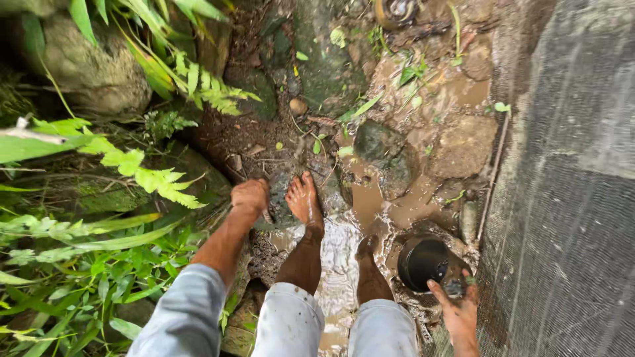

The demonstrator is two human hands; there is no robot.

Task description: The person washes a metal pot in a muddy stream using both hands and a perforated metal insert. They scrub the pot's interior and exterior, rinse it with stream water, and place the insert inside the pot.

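Head view, the only view. The person stands barefoot in a shallow, muddy runnel. The black pot point(423, 262) lies on its side in wet mud, its mouth turned up toward the camera, and serves as the reference point.

Right hand point(458, 312): just below and to the right of the pot, fingertips at its lower rim. The fingers curl about a small dark object point(454, 288) that touches the rim. Whether the grip is closed on this object or merely rests against it cannot be told; mud and shadow obscure the contact.

Left hand point(250, 196): well apart from the pot, to its upper left, arm extended. The grip is curled into a fist with nothing visible in it. It lies close to the earth bank point(225, 142); contact is not confirmed.

One foot point(305, 198) is planted on wet stone left of the pot; the other foot point(365, 248) stands in the brown water point(370, 198) just beside it. Grey mesh point(569, 198) rises immediately to the right of the pot; ferns point(152, 175) lie far to its left.

Assessment: the work in hand appears to be the handling of the pot at its rim with the right hand alone. Any further move calls for a firm purchase on the slick rim and steady footing on the wet stones.
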